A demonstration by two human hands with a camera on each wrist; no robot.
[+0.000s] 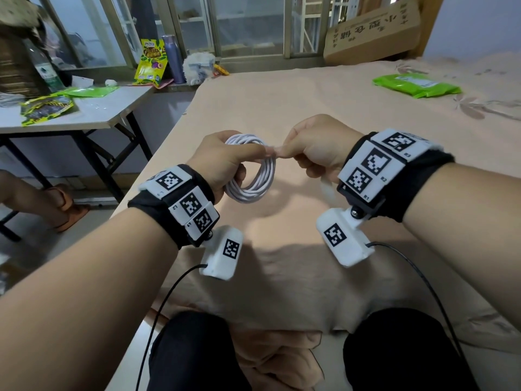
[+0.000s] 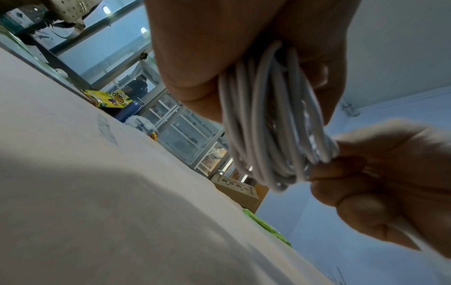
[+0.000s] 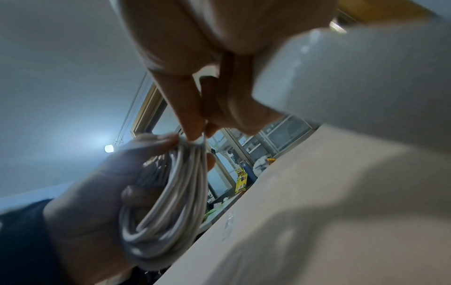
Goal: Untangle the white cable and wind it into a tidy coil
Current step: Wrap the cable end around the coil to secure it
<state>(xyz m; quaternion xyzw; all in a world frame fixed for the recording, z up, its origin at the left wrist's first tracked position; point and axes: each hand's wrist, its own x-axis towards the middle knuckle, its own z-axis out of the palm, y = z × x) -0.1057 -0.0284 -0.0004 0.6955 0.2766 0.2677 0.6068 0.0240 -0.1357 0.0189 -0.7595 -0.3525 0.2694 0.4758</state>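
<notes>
Lying below: a peach-sheeted bed (image 1: 310,103). Gripping a white cable (image 1: 258,176), wound in a coil and held up above the bed: left hand (image 1: 222,162), fingers curled through it. Pinching the coil's right edge: right hand (image 1: 315,145).

The cable (image 1: 255,167) at the frame's centre is plain white. The bed (image 1: 310,103) beneath it is peach, with a faint brownish flower pattern at the right edge. Both wrist bands (image 1: 158,204) are black and carry white blocks printed with black square codes. At upper right lies a bright green packet (image 1: 417,85); at upper left, a yellow snack bag (image 1: 150,63) with green leaves stands beside a purple bottle (image 1: 172,59).
</notes>
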